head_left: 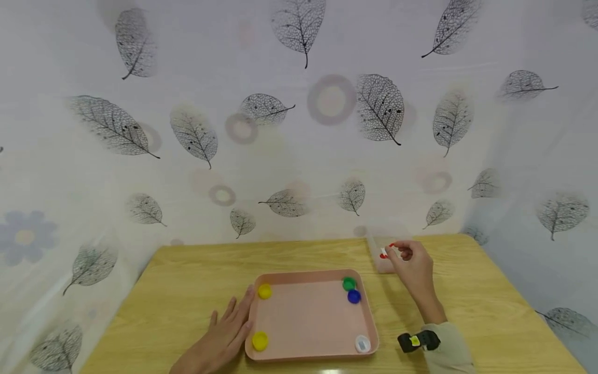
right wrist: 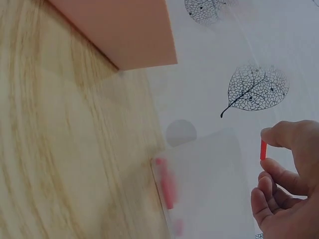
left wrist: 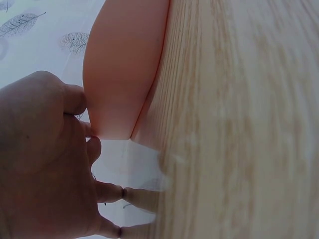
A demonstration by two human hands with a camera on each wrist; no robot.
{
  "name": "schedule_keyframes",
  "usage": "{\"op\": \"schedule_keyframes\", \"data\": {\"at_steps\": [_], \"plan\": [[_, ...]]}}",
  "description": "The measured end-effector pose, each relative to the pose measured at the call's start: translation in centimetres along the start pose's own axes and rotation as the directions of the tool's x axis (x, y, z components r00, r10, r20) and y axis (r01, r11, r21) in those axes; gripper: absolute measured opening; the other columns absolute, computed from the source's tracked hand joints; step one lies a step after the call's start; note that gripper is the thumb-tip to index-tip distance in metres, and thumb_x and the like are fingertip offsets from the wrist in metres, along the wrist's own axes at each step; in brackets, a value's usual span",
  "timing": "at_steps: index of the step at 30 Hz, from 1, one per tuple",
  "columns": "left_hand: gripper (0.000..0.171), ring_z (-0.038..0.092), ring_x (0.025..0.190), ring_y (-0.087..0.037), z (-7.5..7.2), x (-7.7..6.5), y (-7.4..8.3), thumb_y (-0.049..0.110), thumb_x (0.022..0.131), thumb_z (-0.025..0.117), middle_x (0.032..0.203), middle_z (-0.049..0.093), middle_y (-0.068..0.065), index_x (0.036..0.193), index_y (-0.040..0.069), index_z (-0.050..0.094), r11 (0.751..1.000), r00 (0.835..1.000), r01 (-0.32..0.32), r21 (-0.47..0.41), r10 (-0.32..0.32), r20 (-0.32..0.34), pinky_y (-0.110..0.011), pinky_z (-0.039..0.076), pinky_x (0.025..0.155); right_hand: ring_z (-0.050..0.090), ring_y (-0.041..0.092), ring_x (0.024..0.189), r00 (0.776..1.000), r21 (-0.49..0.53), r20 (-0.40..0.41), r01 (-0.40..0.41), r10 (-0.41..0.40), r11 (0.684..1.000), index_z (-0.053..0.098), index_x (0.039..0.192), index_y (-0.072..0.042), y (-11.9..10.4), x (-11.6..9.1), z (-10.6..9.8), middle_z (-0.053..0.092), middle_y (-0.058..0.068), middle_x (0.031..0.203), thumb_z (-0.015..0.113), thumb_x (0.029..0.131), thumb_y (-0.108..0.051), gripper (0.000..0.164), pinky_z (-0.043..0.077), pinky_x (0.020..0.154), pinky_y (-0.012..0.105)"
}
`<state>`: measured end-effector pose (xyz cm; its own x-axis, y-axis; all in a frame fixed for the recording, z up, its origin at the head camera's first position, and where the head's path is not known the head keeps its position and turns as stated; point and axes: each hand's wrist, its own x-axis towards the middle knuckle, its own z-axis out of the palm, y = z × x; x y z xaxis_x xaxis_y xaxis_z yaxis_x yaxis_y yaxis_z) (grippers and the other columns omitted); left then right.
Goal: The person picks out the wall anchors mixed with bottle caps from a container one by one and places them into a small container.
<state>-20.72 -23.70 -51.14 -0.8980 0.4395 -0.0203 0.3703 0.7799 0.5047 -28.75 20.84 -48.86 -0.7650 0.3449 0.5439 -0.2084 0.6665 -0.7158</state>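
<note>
My right hand (head_left: 413, 265) is raised over the near end of a translucent box (head_left: 386, 267). Thumb and forefinger pinch a small red cap (right wrist: 263, 149), seen edge-on in the right wrist view. Blurred red pieces (right wrist: 168, 189) show through the box wall. My left hand (head_left: 224, 332) lies against the left side of a pink tray (head_left: 308, 317), fingers extended, some touching its wall in the left wrist view. Inside the tray are two yellow caps (head_left: 264, 291) at the left corners, a green cap (head_left: 349, 283) and a blue cap (head_left: 354, 296) far right, and a white cap (head_left: 362, 344) near right.
The wooden table (head_left: 201, 265) carries both the tray and the box. The box stands behind and to the right of the tray, near the table's back edge. A leaf-patterned curtain (head_left: 299, 156) hangs right behind the table and along its sides.
</note>
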Motion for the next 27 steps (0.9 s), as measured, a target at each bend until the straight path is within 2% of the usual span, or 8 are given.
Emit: {"op": "schedule_keyframes", "data": {"at_steps": [10,20,27], "plan": [[0.059,0.011,0.140,-0.044,-0.09,0.37,-0.39,0.040,0.104,0.028,0.158,0.003,0.006,0.153,0.029,-0.003,1.000,1.000,-0.020,0.003,0.020,-0.004,-0.079,0.003,0.093,0.053,0.021,0.074,0.999,-0.039,-0.028,-0.021,0.020,0.999,0.068,0.094,0.000,0.19,-0.16,0.03,0.061,0.014,0.089,0.076,0.081,-0.020,0.025,0.040,0.065,0.025],[0.059,0.009,0.139,-0.046,0.06,0.75,-0.76,0.040,0.104,0.028,0.158,0.001,0.006,0.153,0.029,-0.003,0.999,0.999,-0.032,-0.014,0.032,0.006,-0.080,0.003,0.092,0.054,0.022,0.073,0.998,-0.069,-0.056,0.023,-0.027,0.997,0.068,0.092,0.001,0.64,0.09,0.47,0.061,0.015,0.086,0.077,0.080,-0.018,0.024,0.042,0.066,0.028],[0.059,0.011,0.140,-0.043,-0.03,0.90,-0.97,0.040,0.104,0.028,0.157,0.005,0.006,0.153,0.029,-0.002,0.999,0.999,-0.035,0.009,0.035,-0.016,-0.080,0.002,0.093,0.055,0.024,0.071,0.996,-0.076,-0.071,0.049,-0.054,0.996,0.069,0.092,0.001,0.72,-0.05,0.61,0.061,0.014,0.084,0.077,0.080,-0.019,0.025,0.042,0.065,0.032]]}}
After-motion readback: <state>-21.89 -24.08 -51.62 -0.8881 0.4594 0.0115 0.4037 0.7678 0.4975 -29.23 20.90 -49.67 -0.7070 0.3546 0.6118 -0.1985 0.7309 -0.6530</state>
